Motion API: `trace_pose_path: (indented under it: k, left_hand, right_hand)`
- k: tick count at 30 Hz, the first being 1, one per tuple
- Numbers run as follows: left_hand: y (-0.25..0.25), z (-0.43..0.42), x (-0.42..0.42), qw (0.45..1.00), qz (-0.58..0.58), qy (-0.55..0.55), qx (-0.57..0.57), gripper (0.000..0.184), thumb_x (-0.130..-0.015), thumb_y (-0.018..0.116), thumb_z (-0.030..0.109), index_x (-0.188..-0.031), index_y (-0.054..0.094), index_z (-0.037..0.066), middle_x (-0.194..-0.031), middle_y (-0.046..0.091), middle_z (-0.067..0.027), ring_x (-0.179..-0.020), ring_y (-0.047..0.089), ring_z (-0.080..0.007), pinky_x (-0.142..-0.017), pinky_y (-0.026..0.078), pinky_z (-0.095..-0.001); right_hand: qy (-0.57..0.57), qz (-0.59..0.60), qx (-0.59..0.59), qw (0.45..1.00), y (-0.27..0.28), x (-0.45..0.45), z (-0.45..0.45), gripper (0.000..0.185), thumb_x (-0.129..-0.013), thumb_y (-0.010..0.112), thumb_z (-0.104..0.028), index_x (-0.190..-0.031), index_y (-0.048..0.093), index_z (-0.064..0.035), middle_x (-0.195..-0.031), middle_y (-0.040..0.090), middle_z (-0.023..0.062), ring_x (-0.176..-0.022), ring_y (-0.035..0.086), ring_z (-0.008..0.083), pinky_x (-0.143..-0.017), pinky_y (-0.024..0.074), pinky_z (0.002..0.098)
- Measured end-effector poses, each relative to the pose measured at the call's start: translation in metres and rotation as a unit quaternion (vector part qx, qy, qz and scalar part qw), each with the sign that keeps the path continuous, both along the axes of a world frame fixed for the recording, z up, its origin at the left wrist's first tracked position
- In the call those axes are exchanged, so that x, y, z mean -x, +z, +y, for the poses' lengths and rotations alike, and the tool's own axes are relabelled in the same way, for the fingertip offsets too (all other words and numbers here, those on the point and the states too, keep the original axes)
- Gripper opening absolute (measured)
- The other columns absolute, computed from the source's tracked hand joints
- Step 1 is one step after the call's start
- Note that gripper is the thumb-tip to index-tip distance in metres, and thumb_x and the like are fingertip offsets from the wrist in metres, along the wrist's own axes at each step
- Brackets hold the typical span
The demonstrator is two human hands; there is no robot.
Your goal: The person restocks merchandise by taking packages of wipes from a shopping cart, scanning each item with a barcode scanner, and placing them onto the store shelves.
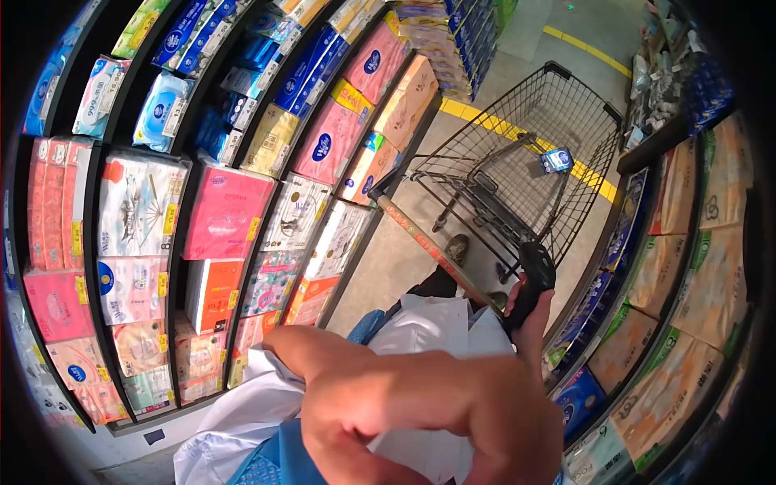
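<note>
My right hand (531, 327) wraps round the black grip at the right end of the handle of a shopping cart (602, 133). The handle's bar (428, 246) slants across in front of my body. Inside the wire basket lies one small blue-and-white pack (557, 160). Close to the camera, my left hand (428, 404) looms large and blurred over the front of my white clothing. Its fingers look bent, but their tips are hidden or out of the frame. I see nothing between them.
Shelves of packaged tissues (230, 214) with yellow price tags rise on the left. Large tissue packs (667, 380) line the right side. Yellow floor tape (477, 115) crosses under the cart, and stacked blue packs (457, 40) stand at the far end.
</note>
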State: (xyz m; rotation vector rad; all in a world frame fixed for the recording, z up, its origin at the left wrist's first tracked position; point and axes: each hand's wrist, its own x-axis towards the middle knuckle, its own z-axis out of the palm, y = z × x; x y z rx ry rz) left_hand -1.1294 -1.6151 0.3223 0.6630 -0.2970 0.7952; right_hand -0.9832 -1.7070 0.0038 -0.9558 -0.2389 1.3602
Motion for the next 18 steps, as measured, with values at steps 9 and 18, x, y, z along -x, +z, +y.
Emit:
trace_pose_path:
  k: [9, 18]
  left_hand:
    - [0.011, 0.0, 0.009, 0.918, 0.115, 0.162, -0.344, 0.028, -0.101, 0.058, 0.003, -0.123, 0.069, -0.01, -0.105, 0.07, -0.0213, -0.085, 0.068, -0.0321, -0.069, 0.055, -0.0374]
    - [-0.004, 0.074, 0.056, 0.888, 0.306, 0.163, -0.3, 0.028, -0.103, 0.057, 0.022, -0.086, 0.068, 0.002, -0.093, 0.069, -0.0183, -0.08, 0.069, -0.0304, -0.072, 0.053, -0.0387]
  right_hand:
    - [-0.006, -0.011, -0.006, 1.0, 0.008, 0.002, 0.002, 0.082, -0.096, 0.046, -0.074, -0.131, 0.054, -0.0006, -0.084, 0.059, 0.0054, -0.064, 0.055, 0.0125, -0.053, 0.0457, 0.0272]
    - [-0.029, -0.007, 0.024, 0.999, -0.004, 0.002, -0.002, 0.082, -0.097, 0.044, -0.074, -0.133, 0.054, -0.0006, -0.082, 0.058, 0.0049, -0.061, 0.054, 0.0122, -0.051, 0.0448, 0.0265]
